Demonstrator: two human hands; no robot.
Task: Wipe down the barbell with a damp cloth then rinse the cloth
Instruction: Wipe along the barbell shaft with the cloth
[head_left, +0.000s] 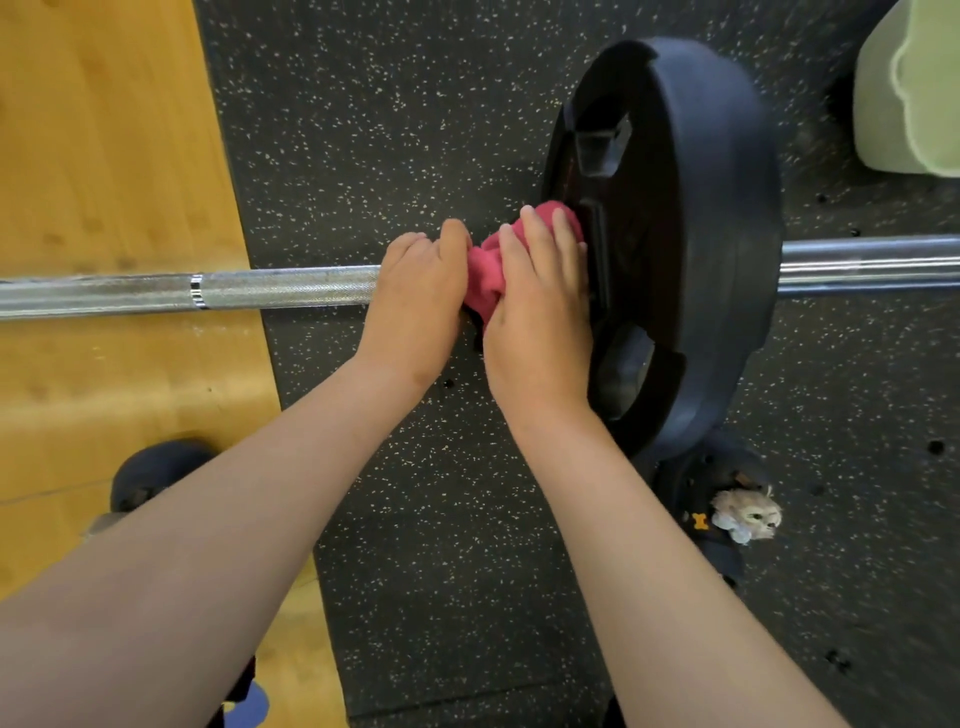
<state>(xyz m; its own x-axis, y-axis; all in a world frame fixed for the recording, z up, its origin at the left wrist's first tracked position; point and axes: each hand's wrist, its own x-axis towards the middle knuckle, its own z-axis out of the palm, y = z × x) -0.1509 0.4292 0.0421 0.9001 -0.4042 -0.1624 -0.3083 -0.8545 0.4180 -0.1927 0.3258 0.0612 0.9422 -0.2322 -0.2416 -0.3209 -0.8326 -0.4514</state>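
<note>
The barbell's steel bar (234, 291) runs left to right across the floor, with a black weight plate (696, 234) on its right part and the sleeve (872, 265) sticking out beyond it. A pink cloth (485, 275) is wrapped round the bar just left of the plate. My left hand (415, 306) grips the bar and the cloth's left end from above. My right hand (540, 306) grips the cloth right against the plate's inner face. The bar under both hands is hidden.
The plate stands on a black speckled rubber mat (415, 130); wooden floor (104, 156) lies to the left. A pale green padded object (909, 88) sits at the top right. Dark shoes show near each forearm, the right one (727, 499) carrying a small dog charm.
</note>
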